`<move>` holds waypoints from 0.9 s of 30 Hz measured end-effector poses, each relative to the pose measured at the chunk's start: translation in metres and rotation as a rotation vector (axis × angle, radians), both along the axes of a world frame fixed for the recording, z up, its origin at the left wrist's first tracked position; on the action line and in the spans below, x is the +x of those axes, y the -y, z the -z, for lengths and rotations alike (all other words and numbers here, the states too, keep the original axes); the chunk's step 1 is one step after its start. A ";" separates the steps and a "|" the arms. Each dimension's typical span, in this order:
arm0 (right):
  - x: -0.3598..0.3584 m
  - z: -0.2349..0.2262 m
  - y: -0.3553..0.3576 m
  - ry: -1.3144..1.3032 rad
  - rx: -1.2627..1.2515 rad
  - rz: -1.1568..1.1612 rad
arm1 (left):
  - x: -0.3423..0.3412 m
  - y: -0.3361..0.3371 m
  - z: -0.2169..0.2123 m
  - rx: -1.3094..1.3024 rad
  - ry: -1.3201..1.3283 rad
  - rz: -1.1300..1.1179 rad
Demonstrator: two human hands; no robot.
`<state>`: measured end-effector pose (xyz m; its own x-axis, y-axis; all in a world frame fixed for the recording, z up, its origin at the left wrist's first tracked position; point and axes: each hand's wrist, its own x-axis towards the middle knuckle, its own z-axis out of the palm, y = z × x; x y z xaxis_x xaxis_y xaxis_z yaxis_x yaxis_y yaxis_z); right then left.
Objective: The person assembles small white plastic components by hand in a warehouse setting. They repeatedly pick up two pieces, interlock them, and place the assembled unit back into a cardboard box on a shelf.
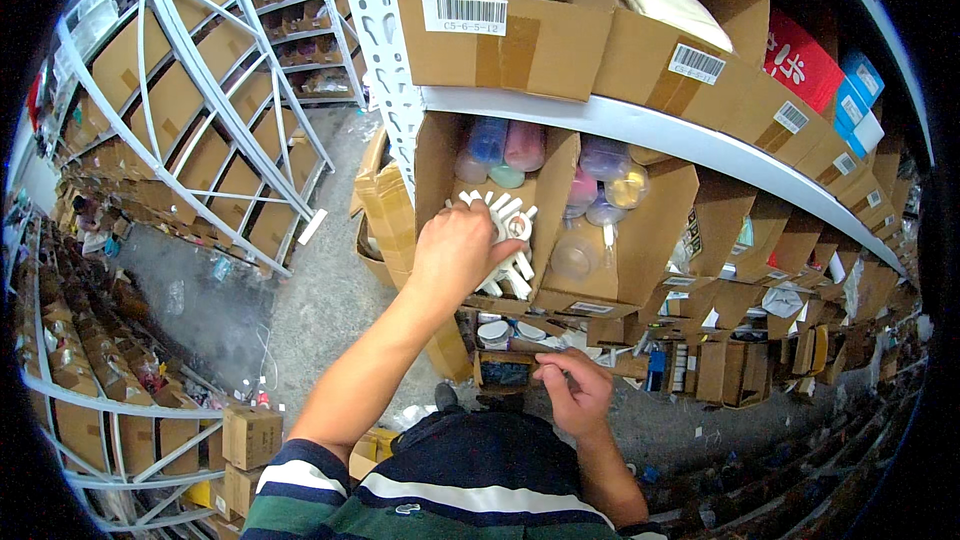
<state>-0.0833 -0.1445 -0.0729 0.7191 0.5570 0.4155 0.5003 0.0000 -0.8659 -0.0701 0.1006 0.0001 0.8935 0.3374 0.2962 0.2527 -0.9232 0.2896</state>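
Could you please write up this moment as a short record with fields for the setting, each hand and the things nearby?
Setting: aisle of white metal shelving stacked with cardboard boxes
Left hand: raised to an open box, gripping a white spoked plastic item
Right hand: low at the waist, fingers curled; what it holds cannot be told
Nearby: pastel plastic bottles inside that box
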 end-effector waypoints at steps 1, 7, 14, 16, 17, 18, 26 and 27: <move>0.000 -0.001 0.000 0.008 -0.008 -0.004 | 0.000 0.001 0.000 0.007 0.002 -0.017; 0.004 0.003 0.010 0.004 -0.003 0.006 | -0.024 -0.006 -0.024 -0.121 0.105 0.096; 0.004 0.002 0.010 -0.117 -0.080 0.000 | -0.029 -0.009 -0.011 -0.112 0.081 0.269; 0.004 0.004 0.010 -0.098 -0.054 -0.006 | -0.027 -0.003 -0.010 -0.092 0.058 0.252; 0.005 0.004 0.010 -0.099 -0.057 -0.005 | -0.025 -0.002 -0.010 -0.079 0.037 0.241; 0.005 0.004 0.010 -0.101 -0.058 -0.006 | -0.026 -0.001 -0.010 -0.064 0.015 0.228; 0.005 0.011 0.016 -0.126 -0.054 0.028 | -0.034 -0.029 -0.033 -0.133 0.224 0.292; 0.007 0.011 0.016 -0.128 -0.041 0.034 | -0.036 -0.035 -0.047 -0.119 0.184 0.332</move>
